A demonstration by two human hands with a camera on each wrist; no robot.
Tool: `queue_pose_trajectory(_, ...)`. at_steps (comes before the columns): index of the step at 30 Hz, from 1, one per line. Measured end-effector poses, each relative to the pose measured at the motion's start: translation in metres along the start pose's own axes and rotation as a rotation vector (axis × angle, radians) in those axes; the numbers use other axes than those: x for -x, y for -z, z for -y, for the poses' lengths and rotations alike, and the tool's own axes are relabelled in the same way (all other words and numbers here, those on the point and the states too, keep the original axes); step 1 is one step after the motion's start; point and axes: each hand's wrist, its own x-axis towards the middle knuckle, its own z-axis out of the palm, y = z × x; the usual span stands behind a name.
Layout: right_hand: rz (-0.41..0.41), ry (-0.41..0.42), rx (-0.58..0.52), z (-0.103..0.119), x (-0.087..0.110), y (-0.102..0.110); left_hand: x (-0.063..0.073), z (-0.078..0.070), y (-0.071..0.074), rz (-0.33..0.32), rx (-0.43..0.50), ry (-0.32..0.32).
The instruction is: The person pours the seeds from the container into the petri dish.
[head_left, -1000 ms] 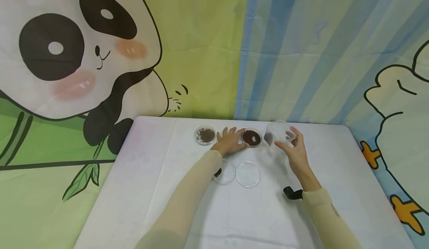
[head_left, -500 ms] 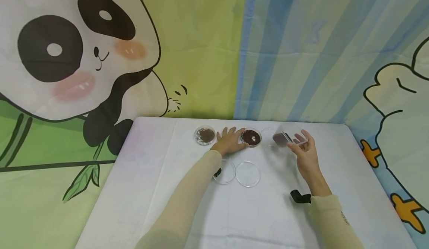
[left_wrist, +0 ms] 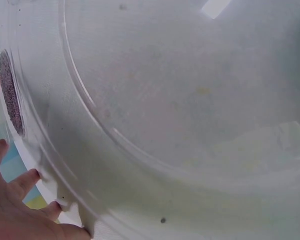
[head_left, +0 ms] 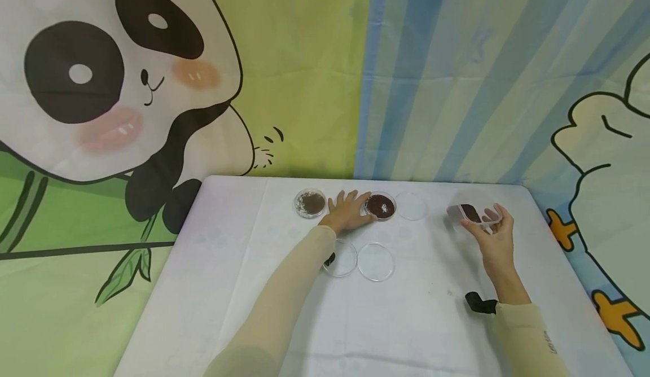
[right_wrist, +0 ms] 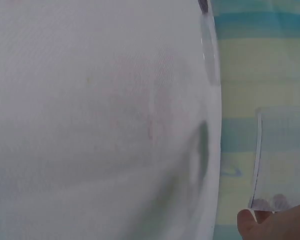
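Note:
My left hand (head_left: 347,212) rests on the table with its fingers spread. Its thumb and forefinger touch the left side of a clear petri dish of dark brown soil-like granules (head_left: 381,206); white bits lie on top. In the left wrist view those granules (left_wrist: 11,95) appear beside the fingers. My right hand (head_left: 495,247) grips a clear plastic box (head_left: 457,214) by its right end, tilted above the table, with a heap of dark granules (head_left: 470,213) inside. In the right wrist view, fingertips show through the box's clear wall (right_wrist: 285,155).
Another filled petri dish (head_left: 310,204) stands left of my left hand. A clear round dish (head_left: 412,206) lies right of the middle one. Two clear round dishes or lids, one (head_left: 342,259) partly behind the left sleeve and one (head_left: 376,262) beside it, lie nearer. A printed cloth backdrop (head_left: 304,83) hangs behind.
My right hand has carried the clear box to the right, away from the rightmost round dish, and tipped it so the granules show inside. My left hand has stayed in place.

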Motion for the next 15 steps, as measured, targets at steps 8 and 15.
queue_pose_trajectory(8,-0.117,-0.135,0.159,-0.006,-0.004,0.019,-0.002,0.001,-0.001,0.001,-0.003,0.000)
queue_pose_trajectory(15,-0.112,-0.211,0.181,-0.013,-0.009,0.026,-0.003,0.001,-0.001,0.001,-0.005,0.000)
